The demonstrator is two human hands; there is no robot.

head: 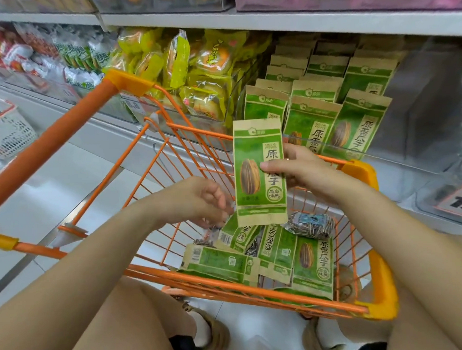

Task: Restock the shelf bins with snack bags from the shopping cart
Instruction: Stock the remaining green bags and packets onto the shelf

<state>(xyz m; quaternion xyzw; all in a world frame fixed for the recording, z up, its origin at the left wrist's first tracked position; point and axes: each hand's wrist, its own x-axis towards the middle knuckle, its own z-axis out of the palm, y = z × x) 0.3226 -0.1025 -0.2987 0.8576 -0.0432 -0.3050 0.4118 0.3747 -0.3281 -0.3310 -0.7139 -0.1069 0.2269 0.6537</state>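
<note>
Above the orange shopping cart (373, 282), a green and tan sunflower seed bag (260, 171) is standing upright in the air, its printed front facing the camera. The right hand (305, 169) is pinching it at its right edge, thumb lying across the front and the other fingers tucked behind. The left hand (199, 199) is hovering just left of the bag's lower corner over the cart, fingers loosely curled and blurred; whether it is touching anything cannot be told. Down inside the cart, more matching bags (311, 263) are lying flat and overlapping, with a small clear seed packet (311, 225) resting on top of them. Beyond the cart's far rim, a clear shelf bin (354, 151) is holding rows of the same green bags (359, 123), standing upright. Beyond the cart's far left corner, yellow pastry packets (195, 71) are filling a neighbouring bin.
</note>
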